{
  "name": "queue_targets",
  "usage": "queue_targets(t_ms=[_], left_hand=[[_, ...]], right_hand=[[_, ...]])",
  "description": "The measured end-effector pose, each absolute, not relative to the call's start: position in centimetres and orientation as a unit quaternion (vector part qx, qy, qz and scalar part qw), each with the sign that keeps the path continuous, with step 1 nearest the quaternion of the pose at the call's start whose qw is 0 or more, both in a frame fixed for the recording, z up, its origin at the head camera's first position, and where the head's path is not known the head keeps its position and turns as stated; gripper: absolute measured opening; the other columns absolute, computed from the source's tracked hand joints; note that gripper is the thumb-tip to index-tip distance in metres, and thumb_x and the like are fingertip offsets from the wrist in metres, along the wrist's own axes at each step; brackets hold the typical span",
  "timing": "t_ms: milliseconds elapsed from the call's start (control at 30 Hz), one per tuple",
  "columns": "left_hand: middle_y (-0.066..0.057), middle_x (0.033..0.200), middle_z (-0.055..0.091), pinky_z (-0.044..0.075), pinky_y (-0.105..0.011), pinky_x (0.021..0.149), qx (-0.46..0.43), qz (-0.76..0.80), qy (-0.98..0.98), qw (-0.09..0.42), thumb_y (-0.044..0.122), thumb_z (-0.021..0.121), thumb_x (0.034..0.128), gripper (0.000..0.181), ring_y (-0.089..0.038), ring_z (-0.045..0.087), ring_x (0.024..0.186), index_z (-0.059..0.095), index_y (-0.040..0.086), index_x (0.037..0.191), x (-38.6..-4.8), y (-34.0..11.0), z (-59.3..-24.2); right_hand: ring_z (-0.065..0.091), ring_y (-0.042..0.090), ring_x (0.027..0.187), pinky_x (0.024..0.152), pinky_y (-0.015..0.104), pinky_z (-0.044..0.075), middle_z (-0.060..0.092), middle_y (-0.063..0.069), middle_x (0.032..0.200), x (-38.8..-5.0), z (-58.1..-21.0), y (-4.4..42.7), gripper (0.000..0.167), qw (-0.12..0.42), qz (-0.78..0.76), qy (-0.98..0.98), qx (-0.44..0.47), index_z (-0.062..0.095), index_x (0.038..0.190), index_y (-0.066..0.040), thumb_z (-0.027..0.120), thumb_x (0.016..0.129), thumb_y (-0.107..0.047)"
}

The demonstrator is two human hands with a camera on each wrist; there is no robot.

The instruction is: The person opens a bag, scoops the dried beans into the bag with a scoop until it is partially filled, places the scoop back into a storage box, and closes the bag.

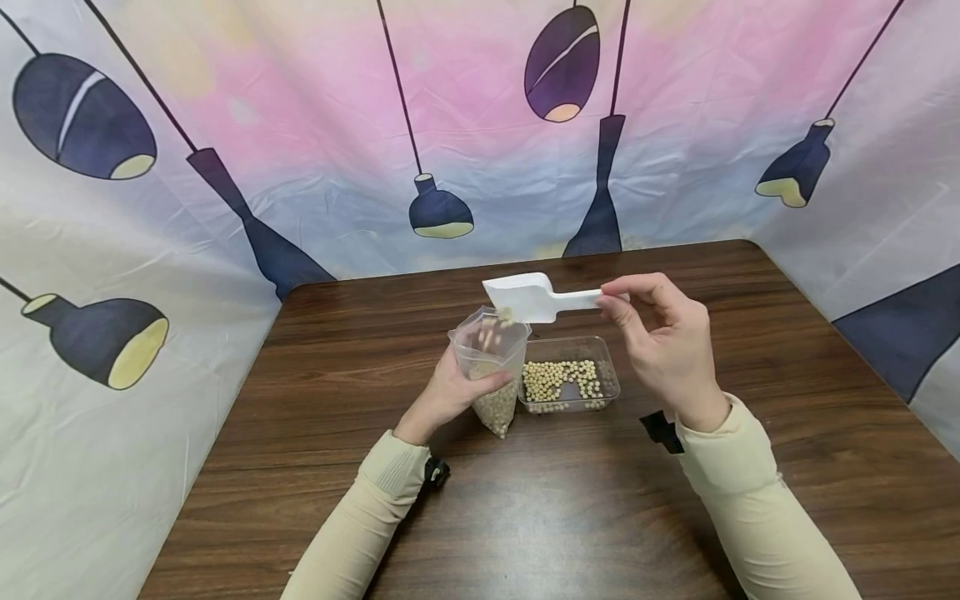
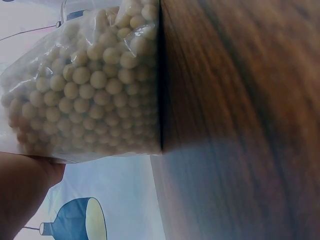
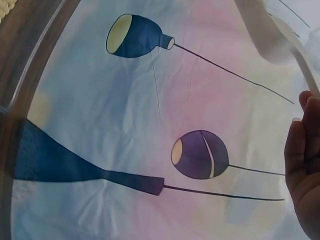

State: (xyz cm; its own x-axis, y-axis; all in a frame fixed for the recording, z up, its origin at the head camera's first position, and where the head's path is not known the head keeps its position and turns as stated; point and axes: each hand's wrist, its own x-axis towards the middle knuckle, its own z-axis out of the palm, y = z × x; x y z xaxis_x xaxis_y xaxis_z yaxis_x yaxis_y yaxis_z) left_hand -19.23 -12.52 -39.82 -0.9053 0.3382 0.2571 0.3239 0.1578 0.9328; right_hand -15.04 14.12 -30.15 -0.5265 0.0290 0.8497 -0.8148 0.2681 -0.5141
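Pastel cloth printed with dark hanging lamps surrounds the far end and both sides of a dark wood-grain bench. Across from me, so to speak, two arms in cream sleeves reach over it, with something black at each wrist.

The left hand has its grip around a clear plastic bag, thumb laid across the front; the fingers behind are hard to make out. Plenty of round, pale yellow beans fill the bag's lower part, and its base seems to rest on the bench.

Above the bag's mouth hangs a white scoop, its handle pointing toward the right hand. That grip is narrow: thumb and fingertips pinch the handle's end. A few beans, blurred, drop from the scoop into the bag.

Just beside the bag, on its right, sits a clear shallow tray with more beans spread inside and a bare patch near the front.
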Motion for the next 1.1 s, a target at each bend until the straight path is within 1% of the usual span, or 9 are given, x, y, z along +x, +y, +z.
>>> queue_targets(t_ms=[133,200,267,367,500,567,700,900,1100], left_hand=[[-0.016,0.125,0.053,0.046,-0.044,0.094,0.214,0.606,0.766,0.004,0.005,0.082,0.0762,0.074,-0.029,0.055,0.109,0.043,0.01,0.139,-19.3,-12.5,-39.9],[-0.016,0.123,0.055,0.047,-0.043,0.092,0.216,0.605,0.766,0.002,0.005,0.082,0.0759,0.072,-0.028,0.056,0.106,0.044,0.01,0.137,-19.3,-12.5,-39.8],[-0.015,0.121,0.056,0.048,-0.041,0.091,0.221,0.605,0.765,0.0,0.004,0.082,0.0757,0.072,-0.027,0.057,0.104,0.044,0.01,0.137,-19.4,-12.5,-39.8],[-0.013,0.12,0.057,0.049,-0.041,0.09,0.226,0.603,0.765,-0.004,0.004,0.082,0.0753,0.072,-0.027,0.058,0.103,0.044,0.011,0.136,-19.4,-12.5,-39.8],[-0.012,0.119,0.057,0.049,-0.042,0.089,0.229,0.599,0.767,-0.007,0.005,0.082,0.0751,0.071,-0.027,0.058,0.103,0.045,0.012,0.135,-19.4,-12.5,-39.8],[-0.013,0.12,0.056,0.049,-0.044,0.089,0.229,0.599,0.767,-0.007,0.005,0.082,0.0751,0.072,-0.028,0.058,0.103,0.044,0.012,0.136,-19.3,-12.6,-39.9],[-0.015,0.122,0.056,0.049,-0.042,0.09,0.223,0.597,0.77,-0.002,0.005,0.082,0.0759,0.073,-0.028,0.057,0.105,0.043,0.01,0.137,-19.2,-12.6,-39.9],[-0.018,0.124,0.054,0.047,-0.04,0.092,0.209,0.596,0.775,0.01,0.001,0.081,0.0757,0.075,-0.028,0.055,0.107,0.041,0.006,0.139,-19.2,-12.4,-39.5],[-0.023,0.126,0.052,0.046,-0.042,0.094,0.21,0.598,0.773,0.017,-0.001,0.08,0.0756,0.075,-0.031,0.054,0.108,0.04,0.001,0.139,-19.0,-12.4,-39.2]], right_hand=[[0.061,0.01,0.072,0.069,0.019,0.048,0.069,0.012,0.083,-14.9,-29.9,14.2,0.02,0.455,0.484,-0.695,0.276,0.069,0.094,0.007,0.074,0.076,0.014],[0.058,0.01,0.072,0.069,0.019,0.045,0.069,0.012,0.085,-15.0,-29.8,14.5,0.018,0.477,0.459,-0.708,0.247,0.068,0.097,0.006,0.072,0.081,0.009],[0.054,0.012,0.071,0.066,0.018,0.041,0.067,0.012,0.084,-15.1,-29.8,15.0,0.016,0.479,0.429,-0.736,0.211,0.066,0.102,0.006,0.069,0.087,0.003],[0.051,0.015,0.064,0.058,0.022,0.039,0.065,0.011,0.081,-15.5,-30.2,15.7,0.013,0.434,0.372,-0.804,0.164,0.064,0.104,0.003,0.063,0.093,-0.004],[0.049,0.019,0.054,0.049,0.033,0.037,0.061,0.007,0.072,-16.1,-31.3,16.0,0.01,0.334,0.288,-0.888,0.132,0.064,0.101,-0.003,0.058,0.096,-0.009],[0.049,0.022,0.053,0.048,0.038,0.038,0.06,0.007,0.07,-16.5,-31.9,15.9,0.01,0.293,0.258,-0.912,0.128,0.063,0.1,-0.004,0.058,0.095,-0.011],[0.053,0.025,0.055,0.05,0.043,0.042,0.061,0.008,0.069,-17.0,-33.0,15.3,0.008,0.257,0.225,-0.931,0.128,0.062,0.096,-0.005,0.057,0.095,-0.01],[0.051,0.022,0.051,0.047,0.038,0.04,0.062,0.01,0.071,-17.6,-33.6,15.1,0.012,0.185,0.267,-0.941,0.096,0.063,0.098,-0.002,0.054,0.096,-0.01],[0.055,0.021,0.06,0.055,0.032,0.042,0.067,0.012,0.079,-18.9,-34.7,15.6,0.014,0.092,0.362,-0.926,0.054,0.066,0.101,-0.001,0.057,0.096,-0.011]])
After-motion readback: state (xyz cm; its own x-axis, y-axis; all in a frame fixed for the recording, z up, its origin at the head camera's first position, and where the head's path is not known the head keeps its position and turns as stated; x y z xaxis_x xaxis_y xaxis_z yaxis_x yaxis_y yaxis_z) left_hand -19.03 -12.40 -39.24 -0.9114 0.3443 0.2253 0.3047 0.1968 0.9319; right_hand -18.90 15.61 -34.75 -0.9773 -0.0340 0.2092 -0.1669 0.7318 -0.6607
